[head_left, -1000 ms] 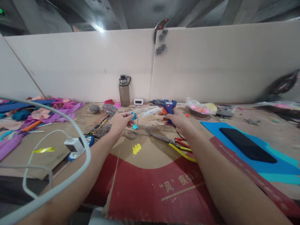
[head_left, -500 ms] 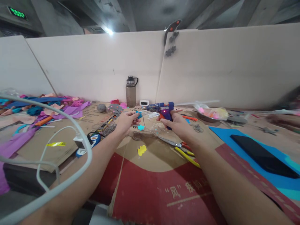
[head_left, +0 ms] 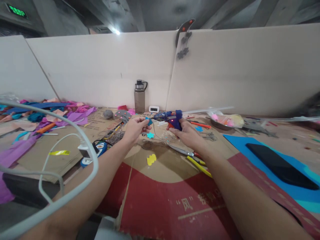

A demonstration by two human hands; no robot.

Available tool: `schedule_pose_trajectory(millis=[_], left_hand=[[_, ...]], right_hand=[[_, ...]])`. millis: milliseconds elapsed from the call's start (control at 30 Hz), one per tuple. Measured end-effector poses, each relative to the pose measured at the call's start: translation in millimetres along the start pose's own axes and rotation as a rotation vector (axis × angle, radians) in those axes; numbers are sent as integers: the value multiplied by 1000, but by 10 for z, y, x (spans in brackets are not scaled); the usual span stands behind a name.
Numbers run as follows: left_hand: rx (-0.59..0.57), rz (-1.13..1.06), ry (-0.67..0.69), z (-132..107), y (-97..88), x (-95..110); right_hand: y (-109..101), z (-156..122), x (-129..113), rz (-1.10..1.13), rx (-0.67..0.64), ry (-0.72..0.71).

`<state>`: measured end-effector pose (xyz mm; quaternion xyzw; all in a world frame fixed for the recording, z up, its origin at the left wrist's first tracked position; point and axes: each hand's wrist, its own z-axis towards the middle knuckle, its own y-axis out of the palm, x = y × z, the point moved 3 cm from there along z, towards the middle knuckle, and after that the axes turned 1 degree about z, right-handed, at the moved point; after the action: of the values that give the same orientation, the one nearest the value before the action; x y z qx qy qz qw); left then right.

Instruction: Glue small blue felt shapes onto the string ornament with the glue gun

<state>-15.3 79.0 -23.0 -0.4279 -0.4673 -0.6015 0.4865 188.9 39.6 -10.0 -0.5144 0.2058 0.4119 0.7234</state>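
Note:
My left hand [head_left: 137, 129] pinches a small blue felt piece [head_left: 149, 121] between thumb and fingers; its exact shape is partly hidden. My right hand [head_left: 186, 132] is closed round the handle of a blue hot glue gun [head_left: 170, 116] with a glowing red light. The gun's nozzle points left and meets or nearly meets the blue piece. Below my left hand lies a turquoise felt flower [head_left: 150, 135], and closer to me a yellow felt piece [head_left: 151, 159]. Pliers with yellow handles [head_left: 200, 166] lie below my right wrist, by scissors-like metal blades [head_left: 180, 150].
A water bottle [head_left: 139, 98] and a small white clock [head_left: 154, 109] stand by the white partition [head_left: 100, 70]. A phone [head_left: 281, 165] rests on blue sheets at right. A white cable [head_left: 96, 160] loops across the left foreground. Felt scraps [head_left: 82, 116] pile up at left.
The glue gun has moved slightly left and down, bringing its nozzle to the blue piece. Another person's hand at the far right has left the view, along with a grey star there.

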Motion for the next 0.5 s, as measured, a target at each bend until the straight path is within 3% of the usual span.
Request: schedule_pose_trajectory(millis=[500], left_hand=[[11,2,6,-1,9,16]], right_hand=[[-12,0,-45,-34,8,-16]])
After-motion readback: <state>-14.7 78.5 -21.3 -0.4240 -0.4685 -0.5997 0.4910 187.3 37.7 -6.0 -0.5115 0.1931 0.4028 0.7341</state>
